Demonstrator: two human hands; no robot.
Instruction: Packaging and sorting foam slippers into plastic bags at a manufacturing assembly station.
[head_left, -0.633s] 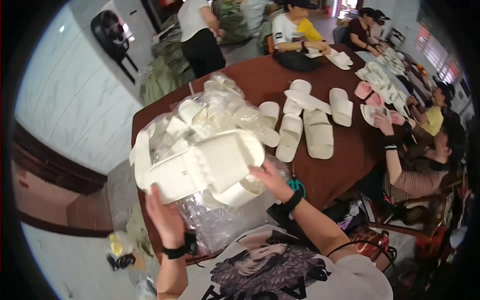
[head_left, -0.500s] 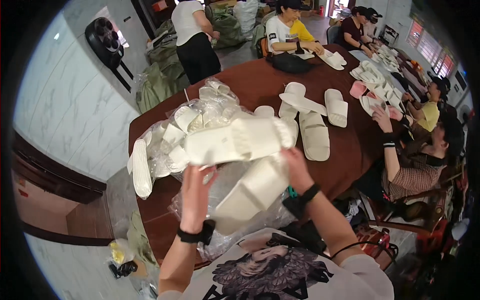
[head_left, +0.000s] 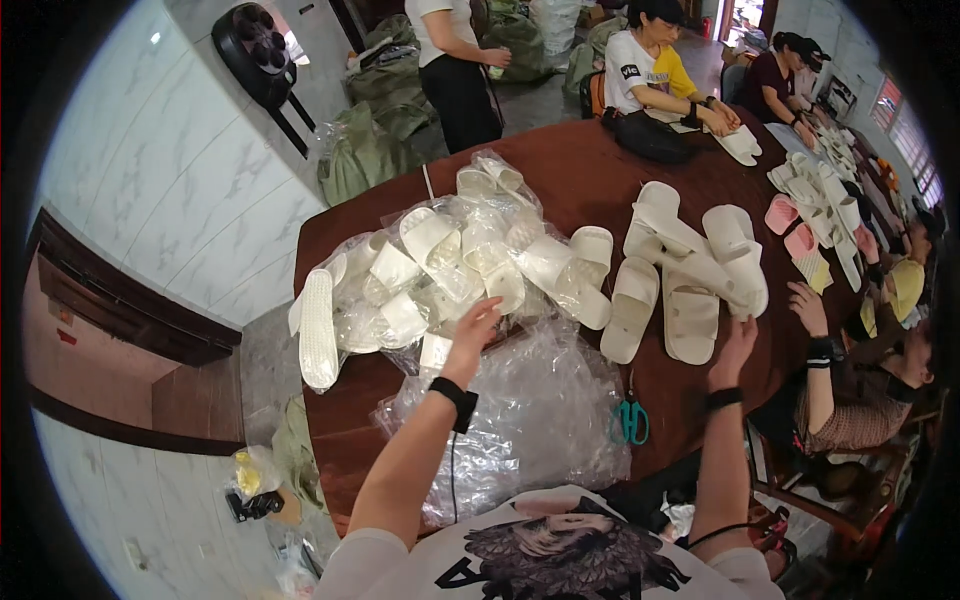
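Now left hand (head_left: 474, 325) touching bagged slippers (head_left: 440, 270); right hand (head_left: 735, 340) beside loose slippers (head_left: 690, 275).

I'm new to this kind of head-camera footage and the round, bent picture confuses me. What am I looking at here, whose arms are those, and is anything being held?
The picture comes from a wide fisheye camera worn on a person's head, looking down; that lens bends straight edges near the rim. The two forearms rising from the bottom edge belong to the wearer. The left hand reaches into a heap of white slippers in clear bags. The right hand is open, its fingers at the loose white slippers; neither hand clearly grips anything. All this lies on a round dark brown table, with empty plastic bags near the wearer and green-handled scissors beside them. Other people sit or stand around the table with more slippers.
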